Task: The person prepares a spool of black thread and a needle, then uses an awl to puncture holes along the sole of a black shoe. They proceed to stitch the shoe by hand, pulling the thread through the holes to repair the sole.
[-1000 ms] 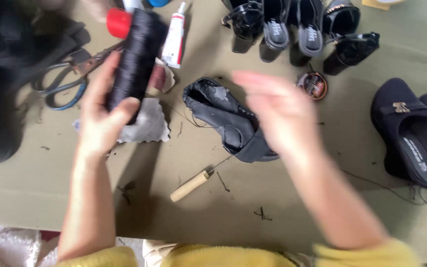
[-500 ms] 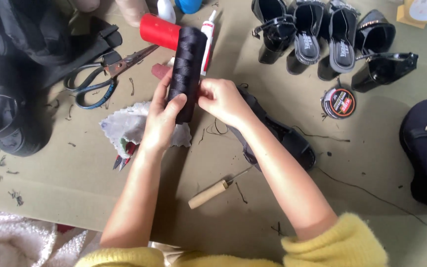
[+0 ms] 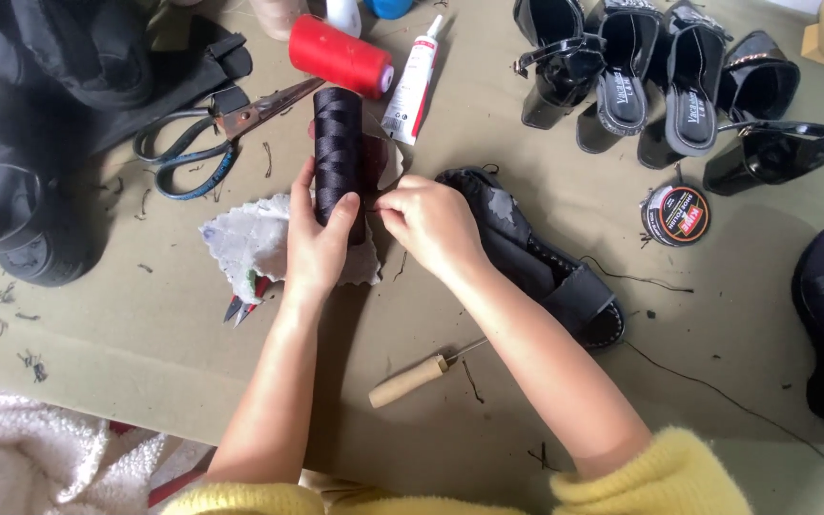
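Over olive tabletop (image 3: 526,401): dark thread spool (image 3: 339,143) upright-ish, long axis running away from body, left hand (image 3: 317,250) wrapped round its lower end, right hand (image 3: 431,224) just beside to the right w/ fingers (image 3: 385,202) pinched shut at spool's side, prob. on thread end.
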